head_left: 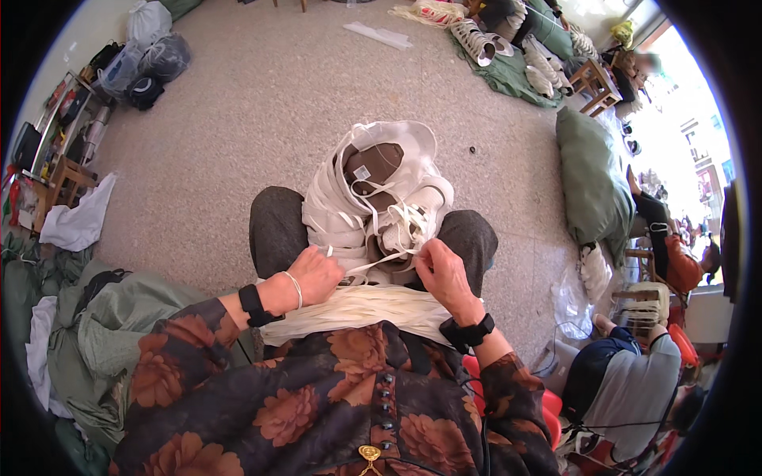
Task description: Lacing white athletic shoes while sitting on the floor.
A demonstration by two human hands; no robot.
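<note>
Between my knees sits a bundle of white shoes (329, 198), with brown insoles showing in one opening. Loose white laces (371, 198) trail over the shoes. The nearest one is a white sneaker (432, 202) with laces criss-crossed over its front. My left hand (309, 279) is closed at the near left of it, with a white lace end sticking up from the fingers. On the right, my right hand (446, 274) pinches a lace beside the sneaker. A thick hank of cream shoelaces (357, 313) lies across my lap below both hands.
Green cloth (103, 333) is heaped at the left, near a white cloth (79, 213). A stuffed green sack (591, 178) stands at the right. Several people sit along the right side, one in a grey shirt (635, 389). More shoes (476, 44) lie at the far right.
</note>
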